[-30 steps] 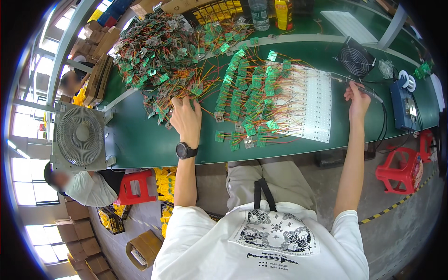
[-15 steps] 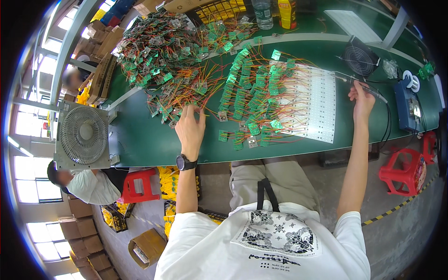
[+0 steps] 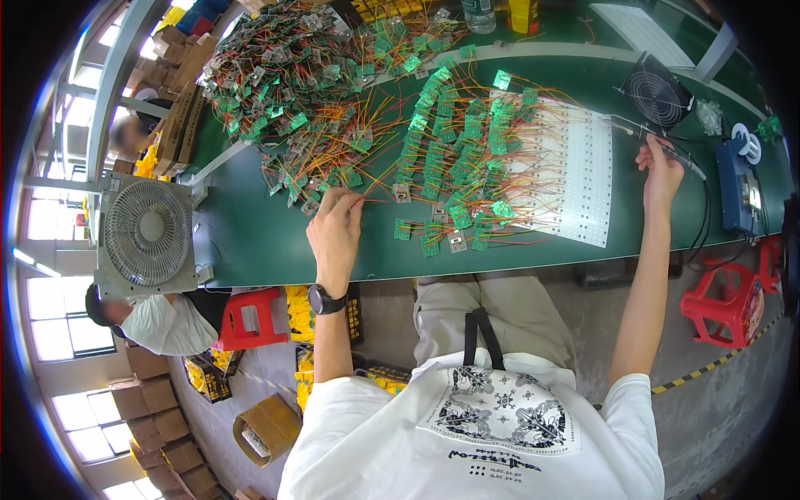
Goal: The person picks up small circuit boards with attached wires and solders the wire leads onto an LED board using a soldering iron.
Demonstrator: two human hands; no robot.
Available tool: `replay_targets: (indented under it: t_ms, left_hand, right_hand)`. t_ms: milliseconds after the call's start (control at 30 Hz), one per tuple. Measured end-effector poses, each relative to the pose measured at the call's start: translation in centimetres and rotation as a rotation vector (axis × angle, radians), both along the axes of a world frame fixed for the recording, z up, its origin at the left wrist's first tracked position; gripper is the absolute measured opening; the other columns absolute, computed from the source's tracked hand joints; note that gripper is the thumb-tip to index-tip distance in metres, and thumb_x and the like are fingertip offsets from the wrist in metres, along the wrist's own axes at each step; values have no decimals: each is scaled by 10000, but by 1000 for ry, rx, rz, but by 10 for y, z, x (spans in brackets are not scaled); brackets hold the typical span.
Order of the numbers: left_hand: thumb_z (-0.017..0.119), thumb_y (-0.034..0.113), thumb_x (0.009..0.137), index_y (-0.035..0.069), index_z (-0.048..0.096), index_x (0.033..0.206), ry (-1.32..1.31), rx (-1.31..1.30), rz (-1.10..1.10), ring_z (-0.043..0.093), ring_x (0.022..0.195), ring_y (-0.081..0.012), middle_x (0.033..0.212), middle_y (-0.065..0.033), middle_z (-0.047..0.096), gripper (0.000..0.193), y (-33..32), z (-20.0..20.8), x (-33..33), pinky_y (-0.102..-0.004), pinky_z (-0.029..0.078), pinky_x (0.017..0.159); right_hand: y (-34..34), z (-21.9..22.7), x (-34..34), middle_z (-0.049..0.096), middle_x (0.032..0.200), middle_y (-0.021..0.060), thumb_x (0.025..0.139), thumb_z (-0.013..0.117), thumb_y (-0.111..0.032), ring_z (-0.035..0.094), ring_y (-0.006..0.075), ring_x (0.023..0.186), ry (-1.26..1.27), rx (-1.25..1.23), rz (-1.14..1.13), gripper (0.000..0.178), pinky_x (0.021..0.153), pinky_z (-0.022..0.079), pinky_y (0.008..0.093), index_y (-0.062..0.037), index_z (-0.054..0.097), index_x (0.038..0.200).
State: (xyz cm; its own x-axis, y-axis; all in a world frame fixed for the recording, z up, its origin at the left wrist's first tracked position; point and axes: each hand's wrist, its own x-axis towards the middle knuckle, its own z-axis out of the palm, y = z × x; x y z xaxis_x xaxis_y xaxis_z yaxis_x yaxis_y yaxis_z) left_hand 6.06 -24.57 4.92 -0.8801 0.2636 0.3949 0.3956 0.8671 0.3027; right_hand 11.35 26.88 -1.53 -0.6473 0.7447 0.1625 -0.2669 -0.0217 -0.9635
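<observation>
My left hand [image 3: 335,237], with a dark watch on its wrist, is at the near edge of a heap of green circuit boards with red and orange wires [image 3: 325,154]. Its thumb and fingers pinch a thin red wire [image 3: 377,200]; whatever else lies behind the fingers is hidden. On the right, my right hand [image 3: 662,177] is closed round a soldering iron [image 3: 677,152], whose tip points left toward a white perforated board [image 3: 583,179]. Rows of green circuit boards [image 3: 433,150] lie left of that board, their wires stretching across it.
A blue soldering station [image 3: 737,185] with a white spool [image 3: 744,143] stands at the right, near a black fan [image 3: 657,93]. A larger fan [image 3: 148,235] is off the table's left end. Red stools [image 3: 723,304] stand on the floor. Another person [image 3: 171,323] sits at the left.
The whole view has shifted slightly. My left hand has drawn a little away from the heap, and a red wire now shows at its fingertips. My right hand keeps the soldering iron.
</observation>
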Motion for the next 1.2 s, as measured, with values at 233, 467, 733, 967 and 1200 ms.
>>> replay_targets:
  t_ms: [233, 467, 733, 967, 1200]
  left_hand:
    - [625, 99, 892, -5, 661, 962, -47, 128, 82, 698, 673, -189, 847, -130, 700, 130, -6, 9, 13, -259, 502, 535]
    - [561, 113, 953, -22, 612, 1017, -195, 460, 55, 707, 772, -167, 951, -101, 710, 158, -8, 11, 15, -218, 510, 527]
    - [566, 105, 949, -20, 594, 1036, -187, 577, 113, 699, 717, -149, 985, -97, 709, 154, -3, 29, 25, -205, 484, 520]
    - [683, 61, 832, 9, 658, 863, 287, -29, 279, 522, 532, -117, 803, -52, 689, 65, -4, 44, 35, -228, 438, 570]
    - [654, 4, 836, -3, 640, 914, 479, 195, -49, 613, 697, -199, 867, -84, 689, 80, 7, 58, 7, -287, 486, 710]
  right_hand:
    - [4, -1, 0, 641, 724, 91, 843, 693, -80, 581, 128, 544, 1, -16, -24, 163, 468, 402, 216, 47, 649, 935]
    - [3, -1, 0, 641, 724, 93, 848, 688, -79, 580, 129, 547, -9, -26, -21, 160, 471, 402, 216, 49, 651, 937]
    - [4, -1, 2, 643, 728, 93, 850, 686, -83, 583, 132, 559, -2, -8, -4, 168, 483, 407, 222, 47, 655, 952]
    - [0, -3, 3, 642, 731, 92, 849, 685, -82, 582, 131, 562, -17, -19, -10, 170, 487, 406, 221, 47, 653, 955]
    - [1, 5, 0, 638, 728, 92, 842, 696, -85, 583, 132, 562, 15, -12, -9, 176, 485, 404, 218, 50, 649, 946]
